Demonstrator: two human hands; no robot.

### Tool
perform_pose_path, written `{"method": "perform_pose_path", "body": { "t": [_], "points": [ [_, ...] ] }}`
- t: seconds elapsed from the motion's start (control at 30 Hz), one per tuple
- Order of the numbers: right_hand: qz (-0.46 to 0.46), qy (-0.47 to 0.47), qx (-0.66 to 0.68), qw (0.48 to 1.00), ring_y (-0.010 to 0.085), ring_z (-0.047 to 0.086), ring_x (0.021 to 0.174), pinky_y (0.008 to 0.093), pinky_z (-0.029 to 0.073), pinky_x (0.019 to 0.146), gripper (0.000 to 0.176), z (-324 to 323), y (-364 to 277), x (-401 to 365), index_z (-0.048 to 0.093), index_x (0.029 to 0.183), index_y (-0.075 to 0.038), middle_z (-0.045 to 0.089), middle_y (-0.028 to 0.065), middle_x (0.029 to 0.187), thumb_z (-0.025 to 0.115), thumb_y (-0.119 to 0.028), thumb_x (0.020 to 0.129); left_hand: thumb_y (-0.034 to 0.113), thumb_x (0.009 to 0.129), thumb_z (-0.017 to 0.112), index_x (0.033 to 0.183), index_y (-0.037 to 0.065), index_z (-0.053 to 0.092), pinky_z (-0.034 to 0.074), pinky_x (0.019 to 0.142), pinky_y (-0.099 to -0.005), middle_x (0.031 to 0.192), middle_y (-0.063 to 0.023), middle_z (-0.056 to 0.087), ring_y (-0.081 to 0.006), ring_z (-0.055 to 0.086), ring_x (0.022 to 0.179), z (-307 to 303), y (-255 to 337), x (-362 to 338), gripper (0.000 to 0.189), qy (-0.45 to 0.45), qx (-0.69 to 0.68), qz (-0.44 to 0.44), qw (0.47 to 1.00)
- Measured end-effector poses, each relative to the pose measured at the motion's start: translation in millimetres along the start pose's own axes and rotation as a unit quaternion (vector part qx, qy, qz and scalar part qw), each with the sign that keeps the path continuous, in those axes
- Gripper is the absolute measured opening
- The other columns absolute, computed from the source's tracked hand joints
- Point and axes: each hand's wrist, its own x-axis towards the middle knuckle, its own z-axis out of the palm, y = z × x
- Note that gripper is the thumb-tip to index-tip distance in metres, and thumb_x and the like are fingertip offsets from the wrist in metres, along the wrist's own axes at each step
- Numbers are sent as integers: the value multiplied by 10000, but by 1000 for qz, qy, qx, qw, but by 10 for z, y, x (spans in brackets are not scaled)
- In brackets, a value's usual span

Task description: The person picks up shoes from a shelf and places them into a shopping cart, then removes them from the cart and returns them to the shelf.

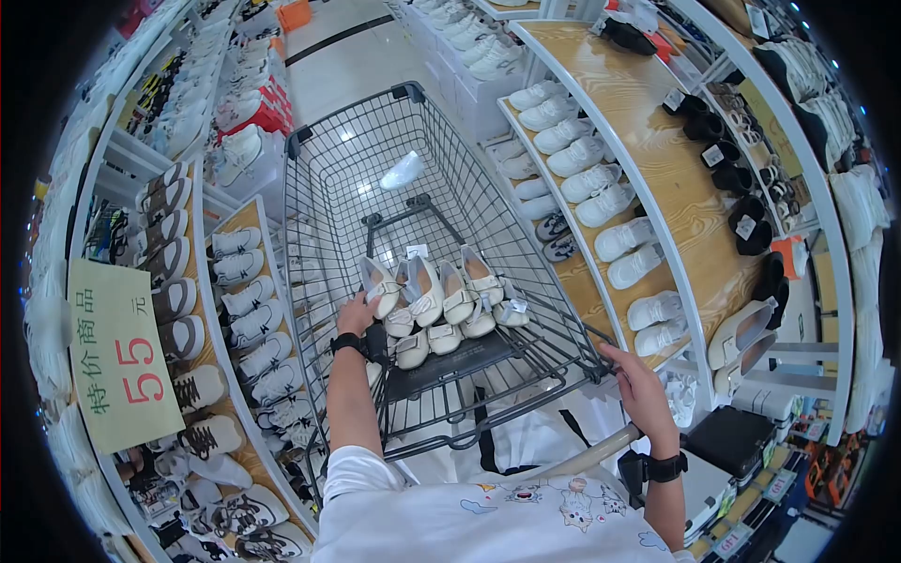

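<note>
Inside the grey wire shopping cart (310,206), several cream flat shoes (427,293) with bows are crowded together at the near end, some bearing white tags. My left hand (355,315) reaches over the cart's left side and is closed at the edge of a cream shoe (383,291) on the left of the group; its fingertips are partly hidden. On the right, my right hand (643,389) rests by the near right corner of the cart with its fingers stretched out, above the curved cart handle (587,452). Both wrists wear black bands.
Shelves of white sneakers (610,202) line the right side, with a wooden display surface (648,141) beside them. More shoes (255,291) fill the left racks, near a yellow price sign (125,352). A clear plastic wrapper (402,171) lies in the cart. Tiled aisle floor (328,61) extends ahead.
</note>
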Motion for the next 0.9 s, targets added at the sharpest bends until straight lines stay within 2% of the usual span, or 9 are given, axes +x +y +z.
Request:
{"method": "perform_pose_path", "body": {
  "t": [0.17, 0.23, 0.3, 0.47, 0.63, 0.67, 0.7, 0.77, 0.9],
  "points": [
    [2, 11, -4, 1000, 346, 568, 904, 397, 453, 788, 482, 64, -38, 9, 510, 1236, -122, 581, 165, 1000, 454, 84, 803, 616, 840, 442, 1194, 219, 529, 395, 899, -473, 1098, -151, 615, -408, 498, 1083, -93, 47, -44, 539, 37, 3, 48, 998],
    [-5, 21, -1, 1000, 348, 567, 897, 401, 450, 784, 474, 88, -50, 22, 512, 1233, -125, 582, 167, 984, 458, 75, 806, 599, 859, 422, 1157, 193, 538, 413, 862, -463, 1041, -154, 635, -404, 526, 1054, -67, 2, 71, 517, 52, -8, 56, 997],
    [5, 23, 7, 1000, 348, 567, 899, 402, 450, 788, 468, 91, -79, 22, 514, 1230, -127, 585, 165, 985, 460, 68, 808, 574, 882, 398, 1144, 163, 538, 425, 839, -459, 1021, -174, 632, -397, 559, 1009, -27, -104, 273, 507, 22, -122, 47, 991],
    [6, 39, 27, 999, 343, 569, 905, 403, 452, 796, 452, 158, -73, 5, 516, 1228, -140, 589, 160, 984, 462, 49, 820, 568, 900, 362, 1078, 95, 620, 423, 854, -450, 1007, -239, 625, -409, 569, 993, -443, 246, 52, 567, 69, -58, 34, 995],
    [8, 27, 5, 1000, 338, 577, 901, 401, 457, 776, 443, 166, -113, 0, 500, 1244, -159, 596, 148, 1004, 476, 13, 836, 559, 905, 367, 1056, 40, 639, 432, 837, -431, 959, -266, 623, -425, 567, 979, -966, 562, -18, 604, 105, -150, 116, 976],
    [41, 3, 2, 999, 327, 575, 916, 399, 455, 785, 441, 164, -131, 2, 486, 1260, -170, 599, 144, 1011, 512, -28, 843, 498, 903, 445, 964, 21, 649, 447, 727, -411, 837, -241, 633, -397, 596, 808, -1084, 737, -169, 522, 143, -176, 183, 957],
    [47, 12, 5, 999, 327, 575, 916, 399, 455, 785, 441, 167, -154, 1, 486, 1260, -170, 599, 144, 1011, 512, -28, 843, 498, 903, 445, 964, 21, 649, 447, 727, -411, 837, -241, 633, -397, 596, 808, -1214, 852, -260, 522, 139, -173, 192, 956],
    [21, 1, 36, 999, 322, 556, 1025, 356, 446, 867, 443, 162, -181, -24, 487, 1272, -140, 565, 135, 1180, 577, -76, 843, 386, 878, 562, 830, -3, 619, 419, 588, -365, 669, -177, 597, -306, 535, 605, -1418, 1207, -433, 396, 147, -98, 283, 943],
    [-79, 62, 25, 995, 376, 508, 1093, 425, 429, 906, 597, 166, -59, -68, 412, 1347, -198, 403, 183, 1345, 652, -276, 806, 231, 813, 667, 734, -32, 546, 369, 507, -313, 585, -109, 510, -183, 456, 530, -1745, 2241, -1183, 300, 136, -152, 397, 895]
  ]
}}
